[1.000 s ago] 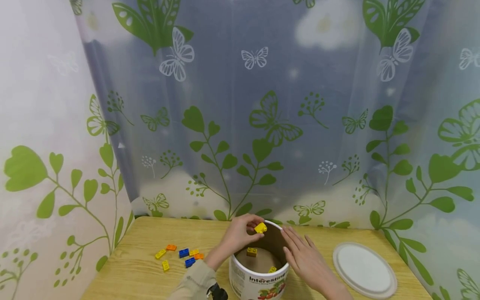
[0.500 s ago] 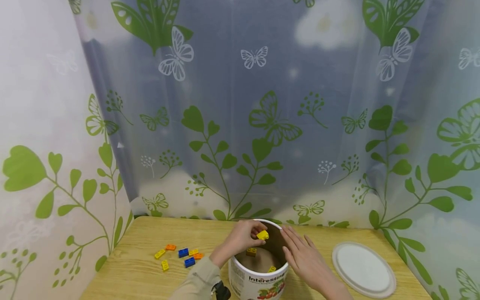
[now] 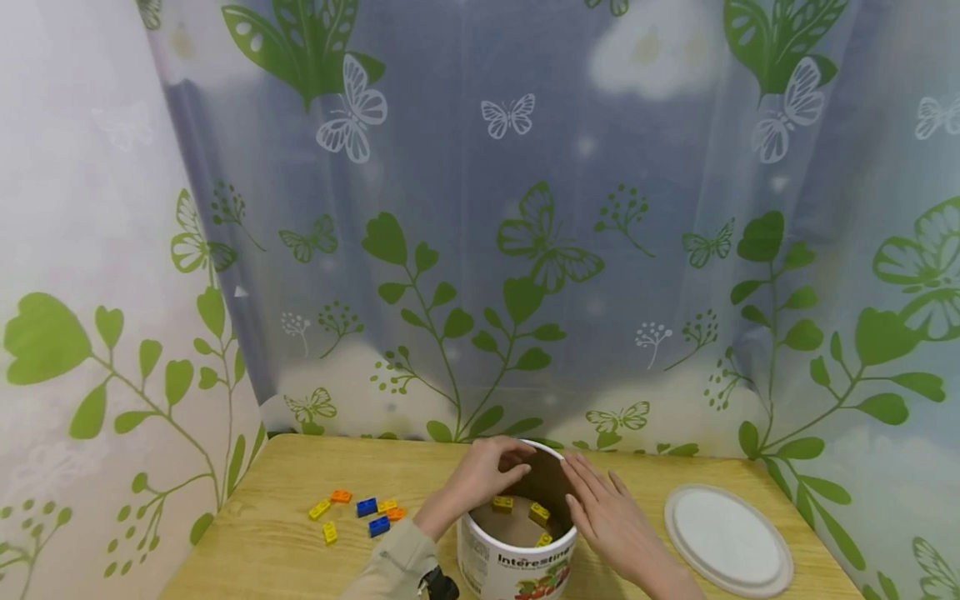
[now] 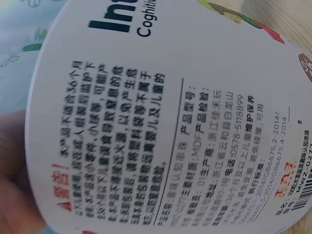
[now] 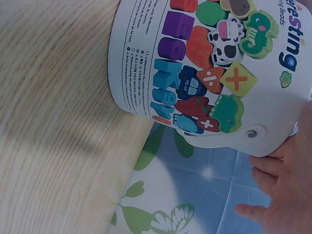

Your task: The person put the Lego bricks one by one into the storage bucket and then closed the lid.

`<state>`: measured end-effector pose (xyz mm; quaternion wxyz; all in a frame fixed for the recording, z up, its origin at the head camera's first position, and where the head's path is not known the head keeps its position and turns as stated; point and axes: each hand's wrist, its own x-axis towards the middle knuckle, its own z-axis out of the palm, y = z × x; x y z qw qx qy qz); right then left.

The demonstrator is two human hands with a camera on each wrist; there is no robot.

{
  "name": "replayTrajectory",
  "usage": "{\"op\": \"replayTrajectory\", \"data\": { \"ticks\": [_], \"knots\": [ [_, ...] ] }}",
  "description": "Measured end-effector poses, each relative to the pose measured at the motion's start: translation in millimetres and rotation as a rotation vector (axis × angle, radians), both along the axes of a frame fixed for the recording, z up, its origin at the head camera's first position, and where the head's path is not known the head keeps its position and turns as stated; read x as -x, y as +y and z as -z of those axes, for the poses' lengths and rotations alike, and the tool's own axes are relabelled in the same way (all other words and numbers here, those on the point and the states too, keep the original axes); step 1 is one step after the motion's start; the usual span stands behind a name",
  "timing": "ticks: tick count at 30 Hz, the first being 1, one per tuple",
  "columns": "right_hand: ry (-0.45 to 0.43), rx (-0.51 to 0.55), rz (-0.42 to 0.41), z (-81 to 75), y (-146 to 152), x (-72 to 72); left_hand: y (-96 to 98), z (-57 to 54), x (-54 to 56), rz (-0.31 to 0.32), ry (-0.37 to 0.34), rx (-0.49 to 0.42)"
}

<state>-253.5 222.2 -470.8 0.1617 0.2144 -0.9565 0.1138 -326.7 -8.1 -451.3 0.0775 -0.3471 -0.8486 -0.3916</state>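
Observation:
A white printed bucket (image 3: 480, 554) stands on the wooden table, with three yellow bricks inside; one of them is a yellow building brick (image 3: 538, 514) on its floor. My left hand (image 3: 486, 475) is over the bucket's left rim, thumb and fingers apart with nothing between them. Straight fingers of my right hand (image 3: 615, 517) rest against the right side of the rim. In the left wrist view part of my left hand (image 4: 17, 180) shows behind the bucket wall (image 4: 175, 73). The right wrist view has my right hand (image 5: 290, 180) touching the bucket near its handle mount (image 5: 252, 134).
Left of the bucket lie several loose bricks, among them a blue brick (image 3: 367, 507), an orange brick (image 3: 341, 496) and a yellow brick (image 3: 330, 532). A round white lid (image 3: 729, 537) lies flat at the right. A patterned curtain (image 3: 450, 250) hangs behind the table.
My left hand has let go of the yellow building brick it was pinching, and the brick now lies in the bucket. My right hand has stayed at the rim.

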Motion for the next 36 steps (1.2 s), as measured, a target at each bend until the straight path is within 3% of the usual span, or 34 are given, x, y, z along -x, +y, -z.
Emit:
{"op": "replayTrajectory", "data": {
  "ticks": [6, 13, 20, 29, 36],
  "knots": [
    [0.010, -0.001, 0.000, -1.4, -1, -0.7, -10.8, -6.6, -3.8, -0.023, 0.046, -0.083],
    [0.017, 0.001, 0.001, 0.3, -1, -1.2, -31.0, -11.3, -5.0, -0.008, 0.041, -0.240],
    [0.032, -0.008, -0.002, 1.6, 0, -0.1, -55.4, -12.2, -6.5, -0.118, 0.059, -0.302],
    [0.040, -0.002, -0.003, 1.6, 0, 0.1, -83.4, 0.6, -10.5, -0.214, -0.069, -0.356],
    [0.046, -0.005, -0.006, 1.7, 0, -0.3, -98.6, 13.1, -15.0, -0.277, -0.100, -0.369]
  ]
}}
